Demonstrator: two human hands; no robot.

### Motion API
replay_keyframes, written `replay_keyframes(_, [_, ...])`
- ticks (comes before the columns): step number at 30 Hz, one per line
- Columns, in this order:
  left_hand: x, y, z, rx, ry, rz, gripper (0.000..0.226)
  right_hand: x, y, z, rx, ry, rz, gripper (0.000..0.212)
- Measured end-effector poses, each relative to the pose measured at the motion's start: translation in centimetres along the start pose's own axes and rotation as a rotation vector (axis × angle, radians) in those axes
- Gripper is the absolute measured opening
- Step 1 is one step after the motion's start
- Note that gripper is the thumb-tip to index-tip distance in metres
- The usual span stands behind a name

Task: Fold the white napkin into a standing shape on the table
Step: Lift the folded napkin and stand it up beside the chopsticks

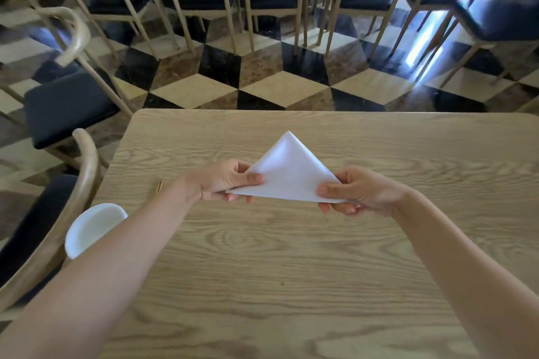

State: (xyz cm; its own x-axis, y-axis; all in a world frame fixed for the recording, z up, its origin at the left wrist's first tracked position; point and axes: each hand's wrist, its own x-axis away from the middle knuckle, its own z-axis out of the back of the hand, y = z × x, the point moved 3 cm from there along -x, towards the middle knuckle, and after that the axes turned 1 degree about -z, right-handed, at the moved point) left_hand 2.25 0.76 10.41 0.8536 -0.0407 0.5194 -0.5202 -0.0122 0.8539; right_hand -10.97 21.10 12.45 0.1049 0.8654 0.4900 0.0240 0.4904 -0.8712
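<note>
The white napkin point(287, 170) is folded into a triangle, its point aimed away from me, and is held a little above the wooden table point(291, 256). My left hand point(224, 181) pinches the triangle's left corner between thumb and fingers. My right hand point(358, 192) pinches its right corner the same way. The near edge of the napkin runs between my two hands.
A white plate point(90, 227) sits at the table's left edge, partly behind my left forearm. A small thin stick point(159, 186) lies near it. A wooden chair point(58, 227) stands close on the left. More chairs with dark cushions fill the checkered floor beyond the table.
</note>
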Motion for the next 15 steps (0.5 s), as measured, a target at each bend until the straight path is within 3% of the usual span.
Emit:
replay_keyframes(4, [0.9,0.0,0.7,0.039,0.035,-0.012,0.033,0.7,-0.6,0.2,-0.022,0.052,0.009,0.035])
replay_keyframes(11, [3.3,-2.1,1.8,0.17,0.358,-0.054,0.018,1.2,-3.1,-2.6,0.028,0.202,0.031,0.026])
replay_keyframes(15, [6.0,-4.6,4.3,0.248,0.759,-0.043,0.022,1.4,-3.8,-3.9,0.023,0.322,0.046,0.032])
